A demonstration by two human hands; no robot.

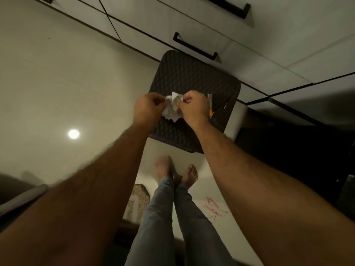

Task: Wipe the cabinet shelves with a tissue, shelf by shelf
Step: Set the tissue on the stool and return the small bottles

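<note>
I hold a crumpled white tissue (172,106) between both hands, out in front of me and above the near half of a dark woven stool (194,81). My left hand (148,108) pinches its left side with curled fingers, and my right hand (194,107) pinches its right side, thumb and fingers closed on the paper. The stool stands on the pale floor (57,83), its far edge just beside the white cabinet fronts (259,45) with black handles (195,47). My bare feet (175,170) stand near the stool's near edge.
</note>
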